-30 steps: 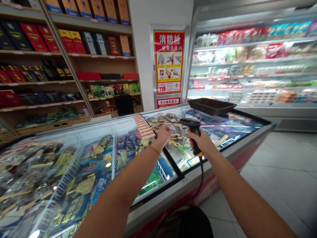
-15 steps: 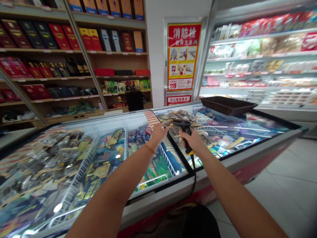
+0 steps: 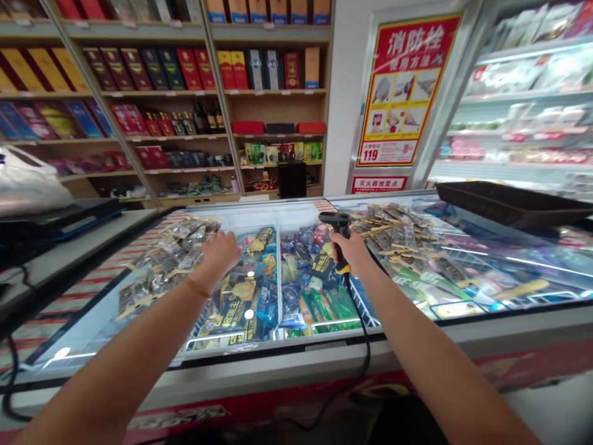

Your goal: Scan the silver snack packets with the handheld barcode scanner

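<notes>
My right hand (image 3: 349,250) is wrapped round the grip of a black handheld barcode scanner (image 3: 338,221) with yellow trim. The scanner's head points away to the left, and its cable runs down past the freezer's front edge. To the left, my left hand (image 3: 221,253) hovers over the glass, just right of a pile of clear packets with tan header strips (image 3: 173,250). Its fingers look bent but are blurred and partly hidden, so any hold on a packet cannot be made out. A second pile of similar packets (image 3: 398,232) lies right of the scanner.
Through the glass of the chest freezer (image 3: 287,361) show several bagged ice creams (image 3: 319,303) in wire baskets. A dark tray (image 3: 509,201) stands at the back right. A counter (image 3: 78,247) with a white bag borders the left, and boxed goods fill shelves (image 3: 162,93) behind.
The view has turned left. My left hand has moved from near the scanner and right pile to the left pile. My right hand still holds the scanner, now left of the right pile.
</notes>
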`<state>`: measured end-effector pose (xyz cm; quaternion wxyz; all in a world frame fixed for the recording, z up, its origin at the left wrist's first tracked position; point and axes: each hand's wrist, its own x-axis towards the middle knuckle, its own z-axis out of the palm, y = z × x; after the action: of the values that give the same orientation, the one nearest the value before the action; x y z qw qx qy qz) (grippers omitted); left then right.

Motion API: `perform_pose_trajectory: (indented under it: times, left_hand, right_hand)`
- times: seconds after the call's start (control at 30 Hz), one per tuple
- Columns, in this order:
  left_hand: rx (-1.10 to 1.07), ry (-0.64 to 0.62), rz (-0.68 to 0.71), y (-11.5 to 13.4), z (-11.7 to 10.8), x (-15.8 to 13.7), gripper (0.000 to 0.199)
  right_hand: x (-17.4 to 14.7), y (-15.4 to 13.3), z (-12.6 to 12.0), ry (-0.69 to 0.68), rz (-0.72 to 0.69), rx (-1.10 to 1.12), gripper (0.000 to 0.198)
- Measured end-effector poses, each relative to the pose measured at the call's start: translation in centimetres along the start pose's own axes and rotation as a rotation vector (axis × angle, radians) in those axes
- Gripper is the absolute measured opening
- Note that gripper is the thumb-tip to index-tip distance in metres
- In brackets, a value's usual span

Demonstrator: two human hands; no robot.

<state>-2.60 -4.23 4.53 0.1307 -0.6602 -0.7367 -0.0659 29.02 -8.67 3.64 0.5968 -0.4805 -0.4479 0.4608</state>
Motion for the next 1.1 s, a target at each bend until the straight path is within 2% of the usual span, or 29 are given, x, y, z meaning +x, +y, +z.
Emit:
perform_pose_trajectory:
  times: [0.1, 0.2, 0.27, 0.37, 0.47, 0.57, 0.7, 0.83, 0.93, 1.0, 1.1]
  left_hand:
    - [0.070, 0.006, -0.156, -4.9, 0.0, 0.2, 0.048]
    - [0.051, -0.085, -0.263, -7.8, 0.3, 0.1, 0.050]
    - [0.048, -0.100, -0.274, -8.5, 0.6, -0.1, 0.051]
    - [0.069, -0.053, -0.252, -8.0, 0.6, -0.6, 0.052]
    - [0.001, 0.024, -0.159, -5.4, -0.2, -1.0, 0.061]
    - [-0.118, 0.128, 0.106, -1.1, -0.8, -1.0, 0.066]
    - [-0.268, -0.036, 0.481, 5.8, 0.1, -0.3, 0.065]
    - [-0.348, -0.151, 0.634, 10.8, 1.5, 0.8, 0.066]
    - [-0.488, -0.184, 0.605, 12.6, 2.1, 1.9, 0.051]
    - [-0.571, -0.140, 0.451, 13.3, 2.4, 2.5, 0.044]
    - [-0.594, -0.060, 0.133, 14.0, 3.1, 3.0, 0.041]
  right_hand:
    - [0.0, 1.4, 0.7, 0.034, -0.011, 0.036, 0.033]
    - [-0.2, 2.4, 0.9, 0.030, 0.000, 0.030, 0.034]
    - [-0.4, 2.7, 0.9, 0.007, 0.005, 0.003, 0.034]
    - [-0.5, 2.9, 0.8, -0.006, 0.008, -0.045, 0.038]
    - [-0.4, 2.9, 0.7, -0.015, 0.006, -0.054, 0.039]
    - [-0.3, 3.0, 0.7, -0.005, 0.006, -0.055, 0.038]
    - [-0.2, 3.5, 0.4, 0.003, 0.003, -0.083, 0.036]
    - [-0.2, 3.8, 0.0, 0.013, 0.014, -0.106, 0.035]
    - [-0.1, 3.7, -0.1, 0.020, 0.027, -0.105, 0.034]
    - [-0.1, 3.4, -0.1, 0.019, 0.027, -0.104, 0.034]
    - [-0.2, 3.2, 0.1, 0.016, 0.023, -0.097, 0.033]
